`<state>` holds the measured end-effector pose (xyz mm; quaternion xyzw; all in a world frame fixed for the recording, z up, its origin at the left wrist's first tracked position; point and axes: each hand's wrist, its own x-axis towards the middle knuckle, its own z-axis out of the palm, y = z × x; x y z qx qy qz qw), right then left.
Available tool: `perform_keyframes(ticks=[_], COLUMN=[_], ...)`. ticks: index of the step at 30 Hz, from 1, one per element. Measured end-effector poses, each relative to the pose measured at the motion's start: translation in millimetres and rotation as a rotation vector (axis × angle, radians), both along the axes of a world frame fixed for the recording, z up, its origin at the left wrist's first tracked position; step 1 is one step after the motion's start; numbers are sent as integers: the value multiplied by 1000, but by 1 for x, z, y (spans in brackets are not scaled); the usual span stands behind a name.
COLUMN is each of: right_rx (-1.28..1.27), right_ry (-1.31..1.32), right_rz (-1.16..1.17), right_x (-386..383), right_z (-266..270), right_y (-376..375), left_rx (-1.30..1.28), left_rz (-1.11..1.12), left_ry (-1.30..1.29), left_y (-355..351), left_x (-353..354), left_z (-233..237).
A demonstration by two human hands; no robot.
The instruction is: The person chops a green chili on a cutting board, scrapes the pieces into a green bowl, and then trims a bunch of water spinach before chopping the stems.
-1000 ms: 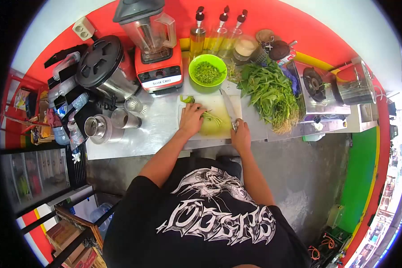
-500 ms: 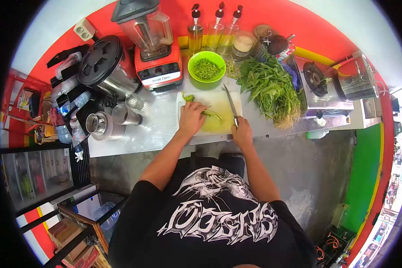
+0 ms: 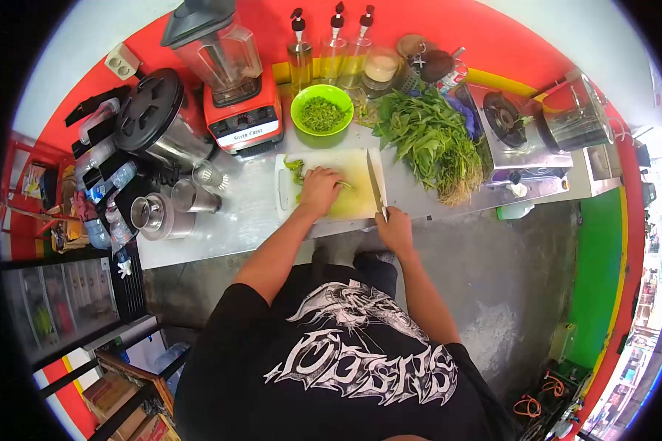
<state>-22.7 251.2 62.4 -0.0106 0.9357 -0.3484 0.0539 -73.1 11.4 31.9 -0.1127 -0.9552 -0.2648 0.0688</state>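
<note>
My left hand (image 3: 321,189) is closed over a small bunch of green stalks (image 3: 295,169) on the white cutting board (image 3: 335,158). Leafy ends stick out on its left, short stem ends on its right. My right hand (image 3: 395,228) grips the handle of a long knife (image 3: 376,182), whose blade points away from me over the board's right side. Behind the board stands a lime-green bowl (image 3: 321,140) of chopped greens (image 3: 322,114). A large heap of leafy greens with roots (image 3: 434,143) lies to the right of the board.
A red blender (image 3: 244,121), a steel pot with black lid (image 3: 151,110) and metal cups (image 3: 193,197) stand left. Pump bottles (image 3: 333,55) and a jar (image 3: 381,67) are at the back. A gas stove (image 3: 504,121) is on the right.
The view has shifted, so the counter sits slightly further left. My left hand now covers more of the stalks, and less stem shows on its right. The knife stays in my right hand.
</note>
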Motion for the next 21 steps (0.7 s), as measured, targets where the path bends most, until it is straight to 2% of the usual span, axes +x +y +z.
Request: perform_keyframes(ticks=[4, 6, 7, 9, 13, 15, 19, 21], right_rx=[33, 39, 47, 53, 63, 62, 88, 112], right_ry=[-122, -128, -134, -123, -72, -80, -92, -94], right_rz=[-13, -22, -24, -35, -55, -58, -67, -61], right_x=[5, 7, 7, 8, 8, 5, 8, 10], right_z=[8, 10, 10, 9, 7, 6, 6, 4], right_y=[1, -1, -2, -2, -1, -2, -5, -6], left_rx=[113, 320, 319, 219, 232, 331, 318, 352], left_rz=[-1, 68, 66, 101, 169, 67, 54, 55], left_ry=[-121, -179, -180, 168, 201, 161, 91, -52], left_y=[-3, -2, 0, 6, 16, 19, 36, 44], left_x=[-8, -9, -8, -4, 4, 11, 17, 15], left_z=[-1, 0, 0, 5, 14, 8, 2, 3])
